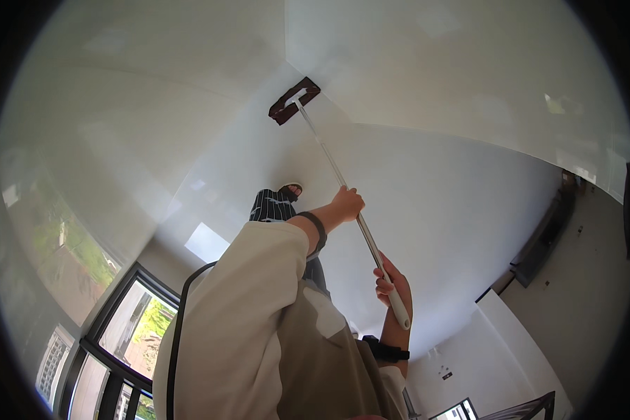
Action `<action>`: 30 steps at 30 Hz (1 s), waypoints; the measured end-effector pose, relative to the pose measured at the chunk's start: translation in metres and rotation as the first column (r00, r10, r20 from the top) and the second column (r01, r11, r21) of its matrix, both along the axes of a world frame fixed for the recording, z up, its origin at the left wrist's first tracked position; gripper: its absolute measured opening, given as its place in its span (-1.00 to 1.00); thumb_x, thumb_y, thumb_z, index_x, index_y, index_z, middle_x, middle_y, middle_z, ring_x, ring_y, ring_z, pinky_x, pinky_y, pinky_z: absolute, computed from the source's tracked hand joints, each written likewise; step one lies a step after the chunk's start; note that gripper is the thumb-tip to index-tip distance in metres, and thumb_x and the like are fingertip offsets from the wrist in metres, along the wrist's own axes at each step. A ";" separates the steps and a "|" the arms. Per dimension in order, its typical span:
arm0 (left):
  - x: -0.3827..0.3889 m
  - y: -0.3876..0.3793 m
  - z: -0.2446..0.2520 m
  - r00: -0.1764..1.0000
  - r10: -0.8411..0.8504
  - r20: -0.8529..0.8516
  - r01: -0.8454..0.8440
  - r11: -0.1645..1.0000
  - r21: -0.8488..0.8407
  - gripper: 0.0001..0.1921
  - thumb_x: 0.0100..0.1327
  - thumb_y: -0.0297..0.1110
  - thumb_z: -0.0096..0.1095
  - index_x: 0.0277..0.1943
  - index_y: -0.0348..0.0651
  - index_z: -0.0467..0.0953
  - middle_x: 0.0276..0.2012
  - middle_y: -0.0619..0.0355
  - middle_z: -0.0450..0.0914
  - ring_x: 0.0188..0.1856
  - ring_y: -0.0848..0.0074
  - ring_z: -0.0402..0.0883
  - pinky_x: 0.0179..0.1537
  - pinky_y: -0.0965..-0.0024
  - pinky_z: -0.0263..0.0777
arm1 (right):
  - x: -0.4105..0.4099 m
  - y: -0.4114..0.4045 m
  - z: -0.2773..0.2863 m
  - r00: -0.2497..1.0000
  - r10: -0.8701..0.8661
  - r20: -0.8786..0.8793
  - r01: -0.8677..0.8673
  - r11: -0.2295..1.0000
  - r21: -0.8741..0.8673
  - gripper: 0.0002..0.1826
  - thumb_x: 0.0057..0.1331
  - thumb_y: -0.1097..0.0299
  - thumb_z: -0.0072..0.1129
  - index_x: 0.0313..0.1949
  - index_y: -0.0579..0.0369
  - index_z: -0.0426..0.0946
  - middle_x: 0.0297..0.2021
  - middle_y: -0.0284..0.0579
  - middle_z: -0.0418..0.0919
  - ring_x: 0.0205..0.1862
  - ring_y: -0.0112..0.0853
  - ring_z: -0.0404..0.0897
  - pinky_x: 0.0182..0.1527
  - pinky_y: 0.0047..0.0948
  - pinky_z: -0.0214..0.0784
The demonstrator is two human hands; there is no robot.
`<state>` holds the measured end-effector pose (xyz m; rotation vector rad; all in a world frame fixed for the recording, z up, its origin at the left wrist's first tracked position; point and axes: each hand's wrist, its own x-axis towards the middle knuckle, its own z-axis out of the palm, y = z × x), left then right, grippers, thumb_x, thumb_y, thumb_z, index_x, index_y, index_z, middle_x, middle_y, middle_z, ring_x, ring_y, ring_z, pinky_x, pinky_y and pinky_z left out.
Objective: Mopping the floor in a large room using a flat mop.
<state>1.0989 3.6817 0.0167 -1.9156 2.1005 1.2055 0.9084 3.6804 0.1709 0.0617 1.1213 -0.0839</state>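
Both my hands are on the pale pole [333, 165] of a flat mop. My left hand [349, 203] wraps around the middle of the pole. Lower down, my right hand [392, 283] grips the handle near its rounded end, with the fingers curled over it. At the far end, the mop head [295, 100] carries a dark reddish-brown pad and a white joint. It lies on the glossy floor [425, 210] close to the room's corner, with one end near the base of the wall [441, 68].
My foot [292, 191] in a dark sandal shows below striped trousers [272, 205]. A dark-framed window [136, 325] stands at lower left, beside a shiny wall [94, 157]. A long dark low cabinet [546, 231] is at far right, and a white partition [520, 336] at lower right.
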 end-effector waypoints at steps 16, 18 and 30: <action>0.109 -0.012 -0.005 0.994 0.086 0.060 -0.081 0.993 -0.083 -0.90 -0.15 -0.29 0.17 -0.50 0.04 0.42 -0.50 0.30 0.45 -0.23 0.47 0.38 -0.25 0.35 0.15 | 0.113 -0.036 0.002 0.941 0.331 -0.064 -0.337 0.913 -0.229 -0.56 0.21 0.30 -0.19 0.09 0.06 0.12 -0.55 -0.28 0.30 -0.78 -0.71 0.16 -0.82 -0.78 -0.01; 0.107 -0.011 0.003 0.995 0.082 0.054 -0.081 0.996 -0.027 -0.90 -0.10 -0.30 0.14 -0.43 0.05 0.47 -0.42 0.31 0.47 -0.18 0.49 0.37 -0.23 0.29 0.16 | 0.114 -0.031 0.001 0.937 0.341 -0.071 -0.348 0.911 -0.222 -0.56 0.20 0.29 -0.19 0.09 0.05 0.12 -0.53 -0.29 0.30 -0.78 -0.72 0.16 -0.81 -0.79 -0.01; -0.107 0.037 0.020 0.958 -0.217 -0.186 0.221 0.975 0.003 -0.84 -0.06 -0.25 0.11 -0.36 0.00 0.50 -0.37 0.27 0.48 -0.14 0.45 0.36 -0.16 0.18 0.13 | -0.057 0.062 0.067 0.935 -0.065 -0.349 0.032 0.995 -0.099 -0.54 0.22 0.35 -0.25 0.12 0.09 0.02 -0.61 -0.26 0.33 -0.84 -0.70 0.14 -0.86 -0.81 -0.02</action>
